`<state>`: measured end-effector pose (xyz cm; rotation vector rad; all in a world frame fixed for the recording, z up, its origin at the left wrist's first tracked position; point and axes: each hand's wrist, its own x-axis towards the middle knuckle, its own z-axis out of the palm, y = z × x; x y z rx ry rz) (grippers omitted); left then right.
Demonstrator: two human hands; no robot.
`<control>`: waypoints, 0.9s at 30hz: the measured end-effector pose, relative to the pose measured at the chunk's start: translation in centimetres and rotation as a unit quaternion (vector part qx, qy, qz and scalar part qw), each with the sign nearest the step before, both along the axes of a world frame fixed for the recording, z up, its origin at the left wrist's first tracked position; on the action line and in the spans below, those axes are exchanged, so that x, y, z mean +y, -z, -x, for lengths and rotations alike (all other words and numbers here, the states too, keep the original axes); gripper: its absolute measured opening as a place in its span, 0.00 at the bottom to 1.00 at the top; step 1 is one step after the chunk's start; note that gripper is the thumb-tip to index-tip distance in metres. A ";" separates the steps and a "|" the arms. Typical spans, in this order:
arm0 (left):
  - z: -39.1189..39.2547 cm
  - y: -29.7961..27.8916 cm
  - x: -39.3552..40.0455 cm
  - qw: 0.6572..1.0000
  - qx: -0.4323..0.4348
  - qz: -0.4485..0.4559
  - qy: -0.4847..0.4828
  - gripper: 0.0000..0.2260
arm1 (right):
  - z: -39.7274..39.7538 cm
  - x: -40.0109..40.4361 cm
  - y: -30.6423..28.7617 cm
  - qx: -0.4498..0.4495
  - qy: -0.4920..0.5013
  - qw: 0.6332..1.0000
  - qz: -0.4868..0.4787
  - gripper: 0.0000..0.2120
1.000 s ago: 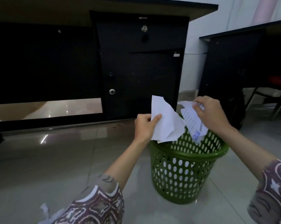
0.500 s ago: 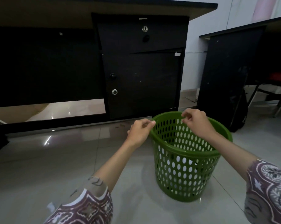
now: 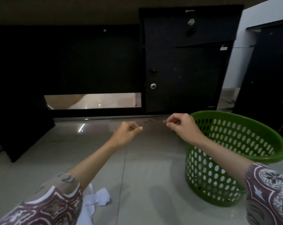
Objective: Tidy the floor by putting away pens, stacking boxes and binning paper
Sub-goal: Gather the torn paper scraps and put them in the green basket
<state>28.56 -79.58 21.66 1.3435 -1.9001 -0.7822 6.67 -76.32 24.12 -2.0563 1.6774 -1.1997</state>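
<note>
**Green bin stands by the desk as paper scraps lie on the tiles**

A green plastic wastebasket (image 3: pixel 232 153), its round wall pierced with rows of oval holes, stands upright on the floor (image 3: pixel 137 168) at the right of the view, just in front of a black desk pedestal (image 3: pixel 184 62). White shows through some of the holes low on its near wall; what it is cannot be told. A crumpled heap of white paper (image 3: pixel 97 200) lies on the tiles at the near edge of the floor, partly hidden under a patterned maroon-and-white sleeve (image 3: pixel 44 207), well apart from the basket.

Both of the person's arms reach forward over the floor. The left hand (image 3: pixel 127 133) hangs in the air with fingers curled loosely inward, thumb and forefinger tips close together and nothing visible between them. The right hand (image 3: pixel 181 126) is curled the same way beside the basket's far-left rim; a small pale fleck shows at its fingertips, too small to identify, so whether it holds anything cannot be told.

The floor is pale, glossy tile with thin grout lines, catching a bright glint near the desk. The pedestal carries a drawer lock and a round door lock. A dark panel (image 3: pixel 69 62) spans the desk's left, with a low gap beneath it showing lighter floor beyond. A second dark cabinet (image 3: pixel 271 78) stands at the right against a white wall.
</note>
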 end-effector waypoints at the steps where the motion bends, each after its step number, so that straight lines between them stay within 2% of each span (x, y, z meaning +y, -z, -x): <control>1: -2.0 0.8 0.2 1.000 -0.027 0.001 -0.012 0.13 | -1.3 -0.1 0.6 0.000 -0.019 1.000 -0.010 0.03; 5: -9.5 4.0 2.2 0.989 -0.126 -0.034 -0.064 0.09 | -6.7 -0.2 3.4 0.010 -0.098 0.993 -0.059 0.04; 12: -19.6 11.0 7.0 0.970 -0.155 -0.123 -0.139 0.09 | -16.5 0.1 9.5 0.033 -0.219 0.964 -0.144 0.08; 18: -24.3 16.7 10.9 0.945 -0.177 -0.199 -0.191 0.09 | -22.6 1.4 14.8 0.097 -0.299 0.929 -0.196 0.05; 22: -26.9 20.8 13.9 0.924 -0.198 -0.241 -0.221 0.12 | -26.2 3.1 17.8 0.135 -0.351 0.897 -0.231 0.05; 27: -27.7 24.5 16.5 0.902 -0.238 -0.292 -0.209 0.19 | -28.6 3.8 20.8 0.169 -0.383 0.872 -0.255 0.06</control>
